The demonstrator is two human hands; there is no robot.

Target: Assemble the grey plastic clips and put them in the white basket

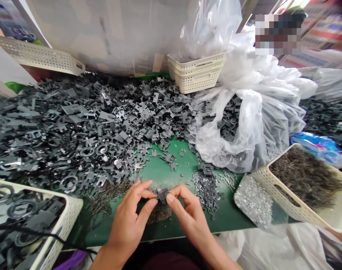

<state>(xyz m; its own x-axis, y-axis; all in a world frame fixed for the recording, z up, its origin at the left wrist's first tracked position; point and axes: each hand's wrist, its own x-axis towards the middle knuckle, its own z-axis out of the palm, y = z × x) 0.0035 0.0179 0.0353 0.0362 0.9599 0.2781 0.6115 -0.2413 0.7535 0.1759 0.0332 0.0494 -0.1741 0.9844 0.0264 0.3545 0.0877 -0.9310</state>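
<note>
Between my two hands, just above the front of the green table (159,170), is a small dark grey plastic part (163,195). My left hand (135,213) pinches its left side with thumb and index finger, the other fingers stretched out. On its right side, the thumb and index finger of my right hand (187,210) press together, the rest curled. Whether a smaller piece sits between my left fingertips cannot be made out. Below my hands lies a brownish patch of tiny pieces (161,214). Small brown springs (100,202) are heaped left of my left hand, and small grey pieces (206,187) right of my right hand.
A large heap of grey plastic parts (117,108) covers the back and left. A cream basket of parts (72,213) stands front left. At right are a clear tray of shiny bits (241,195), a cream basket of springs (263,174) and plastic bags (249,123). Stacked baskets (197,75) stand behind.
</note>
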